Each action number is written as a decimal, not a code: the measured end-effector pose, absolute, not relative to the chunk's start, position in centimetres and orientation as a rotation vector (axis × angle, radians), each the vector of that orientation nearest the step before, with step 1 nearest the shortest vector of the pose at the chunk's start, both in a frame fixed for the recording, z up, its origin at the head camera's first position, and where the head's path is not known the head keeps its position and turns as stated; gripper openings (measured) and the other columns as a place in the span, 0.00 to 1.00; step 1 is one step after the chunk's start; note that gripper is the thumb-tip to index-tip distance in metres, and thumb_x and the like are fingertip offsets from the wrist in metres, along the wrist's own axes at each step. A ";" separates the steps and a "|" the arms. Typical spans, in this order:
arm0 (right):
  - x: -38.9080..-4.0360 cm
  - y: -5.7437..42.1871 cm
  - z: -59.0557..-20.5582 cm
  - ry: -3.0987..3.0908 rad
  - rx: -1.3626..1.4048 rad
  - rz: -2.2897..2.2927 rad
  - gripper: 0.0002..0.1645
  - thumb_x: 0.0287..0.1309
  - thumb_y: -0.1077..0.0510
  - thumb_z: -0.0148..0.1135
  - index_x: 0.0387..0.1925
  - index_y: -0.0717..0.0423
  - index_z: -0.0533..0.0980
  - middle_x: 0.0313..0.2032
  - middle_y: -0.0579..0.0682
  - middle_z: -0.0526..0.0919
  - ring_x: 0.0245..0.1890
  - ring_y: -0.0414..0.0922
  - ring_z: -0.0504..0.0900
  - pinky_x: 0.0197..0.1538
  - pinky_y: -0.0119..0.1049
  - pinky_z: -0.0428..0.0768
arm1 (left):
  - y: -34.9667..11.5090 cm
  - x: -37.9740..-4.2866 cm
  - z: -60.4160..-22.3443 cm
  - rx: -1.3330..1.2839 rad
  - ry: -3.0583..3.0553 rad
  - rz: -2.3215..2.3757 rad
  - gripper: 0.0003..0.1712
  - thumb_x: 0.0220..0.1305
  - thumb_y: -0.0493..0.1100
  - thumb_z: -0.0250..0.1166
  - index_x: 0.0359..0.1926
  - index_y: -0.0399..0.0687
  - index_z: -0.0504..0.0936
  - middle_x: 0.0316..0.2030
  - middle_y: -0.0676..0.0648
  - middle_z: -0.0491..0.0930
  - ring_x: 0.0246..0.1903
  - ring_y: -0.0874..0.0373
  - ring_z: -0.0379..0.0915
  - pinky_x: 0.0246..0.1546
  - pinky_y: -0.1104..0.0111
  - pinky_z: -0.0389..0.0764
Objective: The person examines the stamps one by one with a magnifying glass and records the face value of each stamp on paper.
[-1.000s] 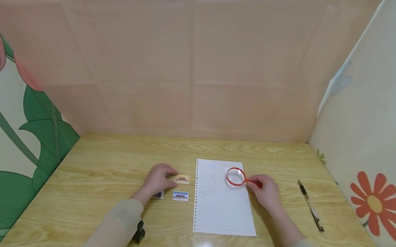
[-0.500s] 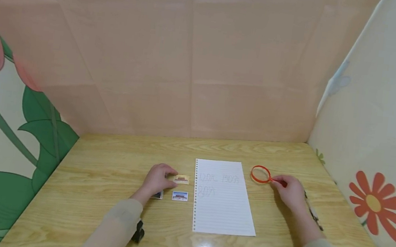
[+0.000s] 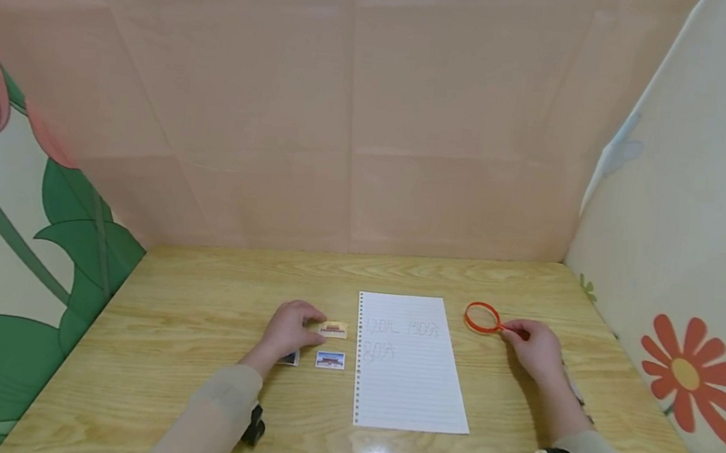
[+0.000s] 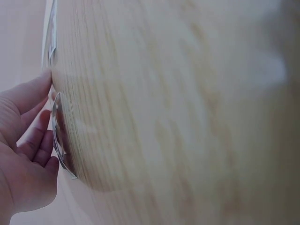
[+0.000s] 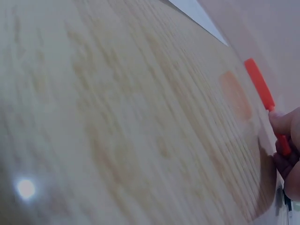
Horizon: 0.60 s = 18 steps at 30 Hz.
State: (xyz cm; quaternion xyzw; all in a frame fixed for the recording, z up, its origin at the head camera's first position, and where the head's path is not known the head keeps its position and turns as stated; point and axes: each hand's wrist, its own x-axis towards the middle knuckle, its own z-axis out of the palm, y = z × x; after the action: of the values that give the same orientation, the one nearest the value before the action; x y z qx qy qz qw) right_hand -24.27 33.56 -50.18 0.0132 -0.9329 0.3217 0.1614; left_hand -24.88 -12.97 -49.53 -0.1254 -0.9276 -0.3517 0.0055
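My right hand (image 3: 533,347) holds a red-rimmed magnifying glass (image 3: 482,330) by its handle, off the right side of the paper. The right wrist view has its red rim (image 5: 259,83) edge-on above the wood, with a faint reddish reflection below. At the paper's left, my left hand (image 3: 292,325) has thumb and index finger at the top and bottom edges of a yellowish postage stamp (image 3: 334,329). A blue and white stamp (image 3: 330,360) lies just nearer. Another dark stamp (image 3: 290,358) is partly hidden under the left hand.
A lined, hole-punched paper (image 3: 412,384) with faint handwriting lies mid-table on the wooden tabletop (image 3: 205,290). A pen (image 3: 573,384) is mostly hidden behind the right forearm. Papered walls stand behind and at both sides.
My right hand has carried the magnifying glass from above the paper to its right, uncovering more handwriting, then shifted slightly. The left hand and stamps have stayed put.
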 end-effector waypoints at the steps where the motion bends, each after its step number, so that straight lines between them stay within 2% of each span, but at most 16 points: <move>1: -24.3 33.6 -50.3 -2.656 0.044 0.916 0.06 0.60 0.64 0.67 0.35 0.66 0.83 0.32 0.59 0.84 0.35 0.55 0.79 0.41 0.48 0.74 | -13.0 -24.9 -49.5 -0.387 -2.907 -1.104 0.20 0.48 0.44 0.80 0.45 0.48 0.88 0.48 0.46 0.82 0.54 0.45 0.73 0.62 0.51 0.67; 18: -24.3 33.4 -51.0 -2.613 0.110 0.854 0.04 0.55 0.67 0.69 0.33 0.65 0.84 0.33 0.62 0.83 0.36 0.60 0.79 0.42 0.54 0.74 | -13.0 -24.9 -49.7 -0.358 -2.912 -1.111 0.20 0.48 0.44 0.80 0.45 0.49 0.88 0.48 0.46 0.81 0.54 0.45 0.72 0.62 0.52 0.66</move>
State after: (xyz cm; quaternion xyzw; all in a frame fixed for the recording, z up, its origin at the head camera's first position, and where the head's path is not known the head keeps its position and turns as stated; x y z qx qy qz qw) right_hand -24.34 33.44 -50.96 0.0392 -0.9317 0.3045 0.1941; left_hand -24.91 -12.95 -49.65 -0.1143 -0.9282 -0.3542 0.0024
